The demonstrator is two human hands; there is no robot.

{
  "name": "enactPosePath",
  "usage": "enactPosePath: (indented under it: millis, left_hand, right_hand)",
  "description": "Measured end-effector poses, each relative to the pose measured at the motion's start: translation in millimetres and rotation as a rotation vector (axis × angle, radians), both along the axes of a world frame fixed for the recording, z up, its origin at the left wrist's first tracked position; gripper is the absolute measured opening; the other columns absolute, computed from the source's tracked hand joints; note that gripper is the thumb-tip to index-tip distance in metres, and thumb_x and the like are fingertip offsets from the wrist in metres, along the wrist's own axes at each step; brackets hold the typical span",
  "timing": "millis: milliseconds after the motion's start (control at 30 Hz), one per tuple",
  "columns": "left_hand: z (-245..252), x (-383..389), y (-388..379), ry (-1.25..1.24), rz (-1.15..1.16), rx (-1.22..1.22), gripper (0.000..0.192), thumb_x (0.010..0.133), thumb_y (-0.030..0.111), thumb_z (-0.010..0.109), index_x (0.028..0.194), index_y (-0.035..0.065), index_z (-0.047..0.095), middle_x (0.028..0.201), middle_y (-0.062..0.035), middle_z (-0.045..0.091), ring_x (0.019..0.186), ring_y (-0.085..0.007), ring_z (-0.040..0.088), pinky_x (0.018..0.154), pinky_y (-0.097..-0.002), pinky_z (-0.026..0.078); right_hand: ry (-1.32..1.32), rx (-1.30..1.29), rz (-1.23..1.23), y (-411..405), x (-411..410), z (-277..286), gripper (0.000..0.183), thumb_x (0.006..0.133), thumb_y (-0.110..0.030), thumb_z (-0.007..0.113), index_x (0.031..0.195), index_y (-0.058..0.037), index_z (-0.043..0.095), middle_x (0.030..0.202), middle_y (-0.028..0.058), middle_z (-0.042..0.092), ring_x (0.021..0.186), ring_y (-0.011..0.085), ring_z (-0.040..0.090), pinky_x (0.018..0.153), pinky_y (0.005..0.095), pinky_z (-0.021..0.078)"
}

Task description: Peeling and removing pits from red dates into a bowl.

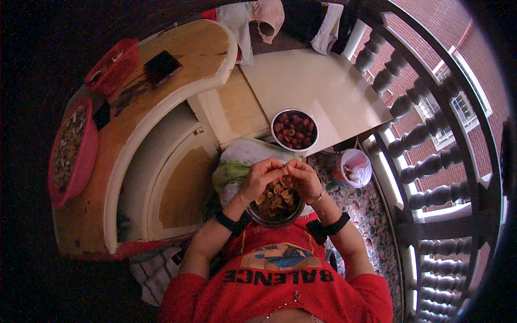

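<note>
My left hand [262, 178] and my right hand [305, 177] meet at the fingertips, pinching a small brown dried piece [286, 170] between them. Just below them, a metal bowl [271, 223] rests on my lap. Dried brown pieces [278, 198], perhaps dried fruit or mushroom, lie heaped inside it. Beyond my hands stands a white-rimmed bowl [276, 142] of dark red fruits [295, 130] that look like jujubes. A white and green towel [236, 163] is spread over my knees beside the left hand.
A pale tabletop [319, 80] lies ahead. On the curved wooden counter [202, 48] at left sit a red basket [117, 60], a dark box [162, 66] and a pink basin [92, 149]. A lined bin [357, 167] stands right, near the balustrade [420, 141].
</note>
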State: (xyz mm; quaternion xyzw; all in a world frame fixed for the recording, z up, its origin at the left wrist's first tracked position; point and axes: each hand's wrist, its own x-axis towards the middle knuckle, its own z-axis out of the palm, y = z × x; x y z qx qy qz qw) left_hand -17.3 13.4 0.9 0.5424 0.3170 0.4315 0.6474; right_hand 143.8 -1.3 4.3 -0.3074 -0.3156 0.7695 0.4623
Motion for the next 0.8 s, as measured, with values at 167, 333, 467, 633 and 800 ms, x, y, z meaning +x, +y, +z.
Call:
enactPosePath:
  millis: [167,333,467,633,800]
  left_hand:
    - [1.4,-1.4,-2.7,-0.245,-0.138,-0.191,0.013,0.080,0.015,0.054,0.085,0.0033,0.055,0.072,0.0011,0.054,0.060,-0.0036,0.045,0.055,-0.0167,0.036]
    - [4.6,3.0,0.0,-0.015,0.008,-0.035,0.015,0.081,0.014,0.053,0.088,0.0009,0.054,0.078,-0.0016,0.056,0.064,-0.0055,0.048,0.058,-0.0187,0.039]
    - [11.2,4.4,-0.4,0.087,0.062,0.108,0.016,0.081,0.013,0.053,0.089,-0.0009,0.052,0.082,-0.0033,0.057,0.072,-0.0076,0.052,0.065,-0.0214,0.042]
    - [11.4,6.3,-1.6,0.113,0.025,0.075,0.014,0.079,0.011,0.055,0.085,-0.0007,0.053,0.079,-0.0032,0.057,0.074,-0.0084,0.053,0.068,-0.0220,0.043]
    - [12.5,0.7,-0.6,0.189,0.026,0.124,0.011,0.079,0.011,0.054,0.081,0.0000,0.054,0.072,-0.0009,0.055,0.066,-0.0060,0.050,0.060,-0.0207,0.041]
  right_hand:
    - [0.123,-0.034,0.052,-4.6,0.6,2.6,0.015,0.079,-0.019,0.055,0.083,-0.0055,0.053,0.076,0.0003,0.054,0.063,0.0113,0.049,0.057,0.0220,0.0410]
    - [-0.048,0.011,-0.116,-4.1,0.0,8.1,0.014,0.078,-0.017,0.057,0.083,-0.0041,0.054,0.075,0.0016,0.055,0.066,0.0110,0.051,0.061,0.0235,0.0429]
    - [-0.433,0.182,-0.223,-0.2,7.3,0.1,0.013,0.077,-0.014,0.058,0.079,-0.0024,0.056,0.074,0.0028,0.057,0.068,0.0094,0.052,0.063,0.0229,0.0424]
    - [-0.650,0.393,-0.263,2.5,12.1,-10.2,0.013,0.076,-0.014,0.058,0.077,-0.0011,0.056,0.073,0.0021,0.055,0.068,0.0098,0.051,0.063,0.0217,0.0406]
    - [-0.695,0.559,-0.160,-3.8,8.0,6.4,0.014,0.079,-0.016,0.056,0.078,-0.0020,0.055,0.071,0.0005,0.051,0.069,0.0094,0.048,0.063,0.0211,0.0386]
